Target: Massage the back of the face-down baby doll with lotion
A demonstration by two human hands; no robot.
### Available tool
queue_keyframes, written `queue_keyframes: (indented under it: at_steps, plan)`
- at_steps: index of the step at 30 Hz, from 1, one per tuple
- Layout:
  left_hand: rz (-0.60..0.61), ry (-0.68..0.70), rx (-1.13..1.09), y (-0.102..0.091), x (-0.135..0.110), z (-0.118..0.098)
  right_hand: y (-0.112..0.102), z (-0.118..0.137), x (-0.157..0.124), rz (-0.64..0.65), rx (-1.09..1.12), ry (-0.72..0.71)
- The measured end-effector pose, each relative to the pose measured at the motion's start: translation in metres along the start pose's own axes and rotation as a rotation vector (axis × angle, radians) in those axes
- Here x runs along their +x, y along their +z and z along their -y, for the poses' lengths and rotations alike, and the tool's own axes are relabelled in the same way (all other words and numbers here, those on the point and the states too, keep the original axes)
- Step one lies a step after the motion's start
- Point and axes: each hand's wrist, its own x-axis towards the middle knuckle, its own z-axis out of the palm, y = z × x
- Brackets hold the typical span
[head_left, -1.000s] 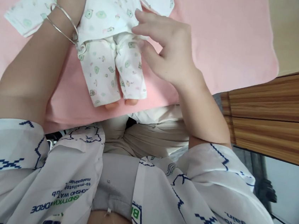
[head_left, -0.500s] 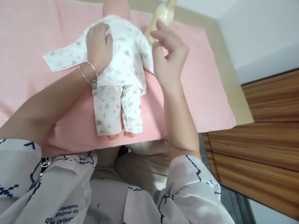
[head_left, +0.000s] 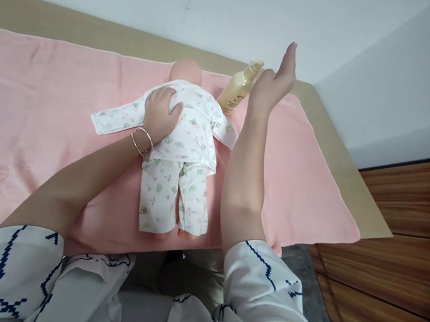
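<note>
A baby doll (head_left: 196, 143) in white patterned top and trousers lies on a pink towel (head_left: 304, 191), its smooth head away from me and its face not showing. My left hand (head_left: 161, 114), with a bracelet at the wrist, rests on the left side of the doll's upper body, fingers spread. To the right of the doll, my right hand (head_left: 274, 88) is raised, empty, its fingers stretched away from me. Close by its left side is a pale yellow pump bottle (head_left: 238, 87), tilted in view, dark writing on its front.
The towel covers much of a light wooden table (head_left: 98, 28), whose bare edge shows at the back and right. White walls (head_left: 222, 18) rise behind. A brown wood-grain panel (head_left: 411, 263) stands at the right, below table level.
The view has tilted up, so the doll and bottle sit lower in it. My right hand has gone from curled fingers near the bottle to stretched fingers right of it. My left hand stays on the doll.
</note>
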Motion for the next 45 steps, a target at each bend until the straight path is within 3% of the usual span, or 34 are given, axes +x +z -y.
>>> queue_keyframes:
  at_steps: [3,5,7,9,11,14,18,20,23,27,29,32,36,41,45]
  plan:
    - [0.01,0.075,0.124,0.001,0.004,0.009,0.014,0.004,-0.014,-0.05,0.052,-0.044]
    - [-0.003,0.107,0.155,0.0,0.007,0.014,0.021,-0.016,-0.016,-0.094,0.089,-0.045]
    - [-0.012,0.111,0.139,-0.002,0.008,0.011,0.028,-0.049,-0.009,-0.185,0.133,0.047]
    - [-0.046,0.111,0.061,-0.003,0.011,-0.001,0.034,-0.083,0.003,-0.32,0.167,0.248]
    - [-0.085,0.135,-0.078,0.002,0.02,-0.02,0.041,-0.106,0.015,-0.33,0.11,0.343]
    - [-0.03,0.107,-0.358,0.025,0.05,-0.05,0.048,-0.119,0.023,-0.303,0.014,0.374]
    - [0.311,-0.337,-0.748,0.077,0.11,-0.068,0.051,-0.121,0.02,-0.309,0.013,0.342]
    - [0.445,-0.422,-0.762,0.101,0.132,-0.068,0.05,-0.124,0.018,-0.309,0.021,0.325]
    - [0.385,-0.422,-0.749,0.124,0.149,-0.065,0.049,-0.128,0.018,-0.311,0.019,0.34]
    - [0.199,-0.249,-0.599,0.133,0.149,-0.057,0.05,-0.126,0.018,-0.334,0.025,0.34]
    - [0.183,-0.21,-0.576,0.13,0.146,-0.056,0.05,-0.121,0.017,-0.34,0.018,0.342]
    - [0.278,-0.3,-0.688,0.112,0.135,-0.066,0.047,-0.112,0.014,-0.33,0.014,0.372]
    - [0.28,-0.418,-0.842,0.065,0.102,-0.096,0.043,-0.102,0.01,-0.326,0.007,0.405]
    - [0.432,-0.551,-1.032,-0.001,0.049,-0.124,0.054,-0.1,0.009,-0.32,-0.078,0.363]
    - [0.4,-0.724,-0.996,-0.027,0.024,-0.127,0.058,-0.1,0.012,-0.298,-0.109,0.366]
